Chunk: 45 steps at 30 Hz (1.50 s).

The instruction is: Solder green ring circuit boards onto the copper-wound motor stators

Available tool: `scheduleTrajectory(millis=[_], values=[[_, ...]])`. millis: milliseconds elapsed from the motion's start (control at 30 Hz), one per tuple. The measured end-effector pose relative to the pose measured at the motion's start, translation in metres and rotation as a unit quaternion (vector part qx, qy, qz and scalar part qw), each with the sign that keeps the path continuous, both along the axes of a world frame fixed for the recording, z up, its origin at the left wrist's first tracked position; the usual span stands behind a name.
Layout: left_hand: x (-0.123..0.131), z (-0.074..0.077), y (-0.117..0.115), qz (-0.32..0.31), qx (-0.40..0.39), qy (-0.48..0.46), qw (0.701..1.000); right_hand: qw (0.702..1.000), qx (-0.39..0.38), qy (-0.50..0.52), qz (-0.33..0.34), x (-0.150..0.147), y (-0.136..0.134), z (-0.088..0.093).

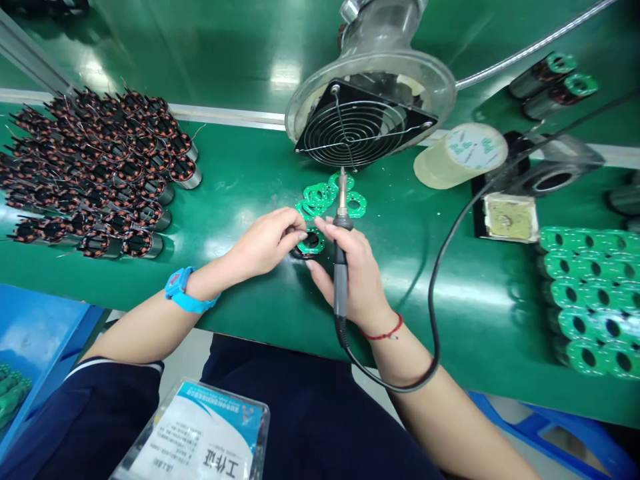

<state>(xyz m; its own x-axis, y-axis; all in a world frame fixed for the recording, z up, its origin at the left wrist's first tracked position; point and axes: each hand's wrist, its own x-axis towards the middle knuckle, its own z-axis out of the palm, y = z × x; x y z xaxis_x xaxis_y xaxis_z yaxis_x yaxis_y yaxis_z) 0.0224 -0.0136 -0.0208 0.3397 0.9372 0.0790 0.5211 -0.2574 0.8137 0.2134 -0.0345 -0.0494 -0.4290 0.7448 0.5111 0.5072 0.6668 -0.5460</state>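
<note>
While the left hand (267,243) bends its fingers at the near-left edge of a ring-shaped green circuit board (315,251), the right hand (357,273) grasps a soldering iron (341,290) by its grey and black handle. The board sits on top of a dark wound motor stator (302,255), on the green workbench (450,267) between the two hands. Whether the left fingers pinch the board or only rest against it cannot be told. The right thumb and forefinger reach past the handle toward the board's right side; whether they touch it is unclear. The iron's tip points away from the person, above loose green ring boards (319,195) scattered just beyond the stator, and its black cable (434,320) loops over the right forearm.

Beyond those boards stands a black fan (370,143) with a wire guard, set in the mouth of a translucent extraction hood (443,77). To the left, copper-wound stators (90,173) stand in tight rows. To the right are a pale cylinder (435,160) tipped on its side, an iron stand (565,163) with a yellowish pad (510,217) in front, and rows of stators topped with green boards (603,293). A blue watch (180,287) circles the left wrist; a red bracelet (385,330), the right.
</note>
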Motion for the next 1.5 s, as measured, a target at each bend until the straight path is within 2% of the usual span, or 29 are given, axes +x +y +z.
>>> scheduleTrajectory(millis=[133,267,400,633,800,1100,1333,1500], values=[[-0.003,0.002,0.0,-0.002,-0.048,-0.011,0.999,1.0,-0.002,-0.017,0.019,-0.002,-0.001,0.005],[-0.004,0.0,0.0,0.012,-0.107,-0.048,0.993,1.0,-0.003,-0.02,-0.003,-0.003,-0.002,0.007],[-0.001,-0.002,-0.001,0.039,-0.128,-0.068,0.989,1.0,-0.004,-0.005,-0.018,-0.003,-0.003,0.009],[0.001,0.003,0.0,0.045,-0.07,0.014,0.996,0.992,-0.018,0.103,-0.074,0.008,-0.009,0.004],[0.001,0.001,0.0,0.05,-0.039,0.047,0.997,0.977,-0.044,0.183,-0.1,0.018,-0.018,-0.003],[0.001,0.003,-0.003,0.043,-0.046,0.017,0.998,0.972,-0.059,0.2,-0.106,0.023,-0.019,-0.007],[0.001,-0.001,-0.002,0.032,0.002,0.095,0.995,0.973,-0.051,0.208,-0.09,0.022,-0.018,-0.007],[0.003,-0.002,-0.006,0.022,0.048,0.148,0.988,0.974,-0.063,0.189,-0.105,0.024,-0.019,-0.009]])
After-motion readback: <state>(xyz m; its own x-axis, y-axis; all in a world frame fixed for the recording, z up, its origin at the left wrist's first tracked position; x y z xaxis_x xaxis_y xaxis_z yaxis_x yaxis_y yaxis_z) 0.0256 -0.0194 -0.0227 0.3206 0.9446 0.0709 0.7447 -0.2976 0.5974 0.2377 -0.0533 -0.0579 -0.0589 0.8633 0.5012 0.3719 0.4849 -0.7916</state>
